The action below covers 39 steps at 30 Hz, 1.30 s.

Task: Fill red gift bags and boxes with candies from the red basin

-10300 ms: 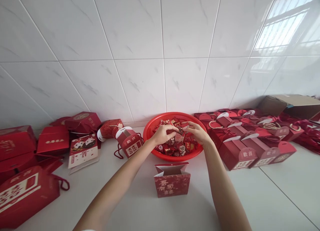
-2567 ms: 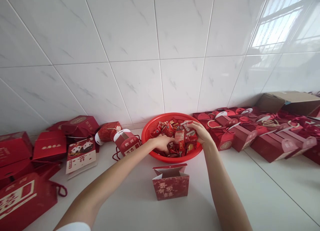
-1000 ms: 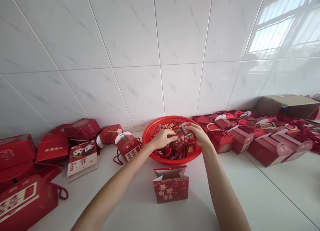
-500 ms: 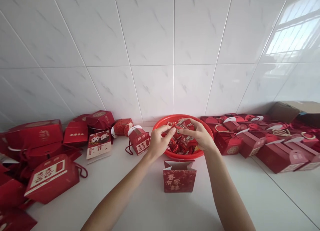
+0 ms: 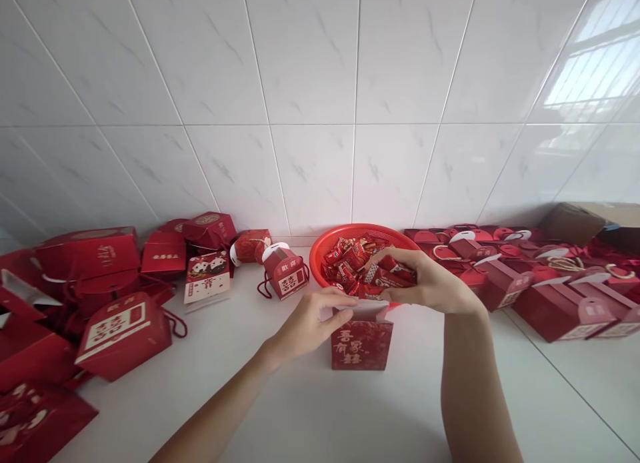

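Just in front of the candy basket, a small red gift box (image 5: 361, 346) with gold characters stands upright, its top open. My left hand (image 5: 313, 323) is closed at the box's left upper edge, thumb over the front rim and fingertips by the opening. Over the front right of the red plastic basket (image 5: 316, 263), my right hand (image 5: 430, 283) curves around red wrapped candies (image 5: 390, 278), thumb below and fingers above. How many it grips is hard to make out. More wrapped candies (image 5: 354, 256) fill the basket.
Left of the basket are a small red box with a cord handle (image 5: 286, 273), a panda-printed card box (image 5: 207, 275) and a pile of red boxes (image 5: 125, 336). Rows of red gift boxes (image 5: 560, 306) and a cardboard box (image 5: 595, 219) stand on the right, before a tiled wall (image 5: 310, 169).
My hands were close together above the basket. The left has come down to the gift box's rim; the right has moved right and lower with candies between its fingers. The view shifted slightly.
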### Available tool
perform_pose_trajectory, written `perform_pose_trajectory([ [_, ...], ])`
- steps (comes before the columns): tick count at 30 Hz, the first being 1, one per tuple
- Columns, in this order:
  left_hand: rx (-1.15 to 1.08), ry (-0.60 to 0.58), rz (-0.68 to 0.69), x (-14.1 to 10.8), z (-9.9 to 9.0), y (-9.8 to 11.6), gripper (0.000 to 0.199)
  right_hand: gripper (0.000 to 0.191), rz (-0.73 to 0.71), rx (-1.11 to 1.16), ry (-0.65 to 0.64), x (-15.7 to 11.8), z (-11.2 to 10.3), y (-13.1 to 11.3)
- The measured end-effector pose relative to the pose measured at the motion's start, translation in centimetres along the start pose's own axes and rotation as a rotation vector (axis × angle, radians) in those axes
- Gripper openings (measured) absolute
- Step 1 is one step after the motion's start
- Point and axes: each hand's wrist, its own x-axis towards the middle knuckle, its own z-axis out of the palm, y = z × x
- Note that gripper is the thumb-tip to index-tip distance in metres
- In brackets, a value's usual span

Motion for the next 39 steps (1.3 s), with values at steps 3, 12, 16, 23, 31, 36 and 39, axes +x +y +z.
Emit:
perform_pose_trajectory([
  [3,-0.056,0.007,-0.047,0.7,0.5,-0.8,0.033,0.032,0.024,-0.052,-0.006,0.3,0.4,0.5],
  [12,-0.177,-0.117,-0.166,1.1,-0.2,-1.0,0.061,0.026,0.119,-0.137,0.032,1.1,1.3,0.9],
  [16,-0.204,-0.113,-0.169,1.1,-0.1,-1.2,0.065,0.026,0.165,-0.171,-0.047,1.3,1.8,0.7],
  [23,-0.234,-0.104,-0.133,1.1,-0.1,-1.5,0.061,0.019,0.150,-0.161,0.080,1.6,2.1,0.6],
  [31,-0.252,-0.093,-0.143,1.2,0.1,-1.7,0.062,0.013,0.102,0.083,0.024,3.0,3.8,1.2],
  [36,-0.257,-0.098,-0.122,1.2,0.2,-2.0,0.059,0.009,0.095,0.094,0.031,3.3,4.1,1.7],
  [39,-0.266,-0.094,-0.124,1.1,0.2,-2.1,0.061,0.008,0.060,0.088,0.053,3.2,3.9,1.4],
])
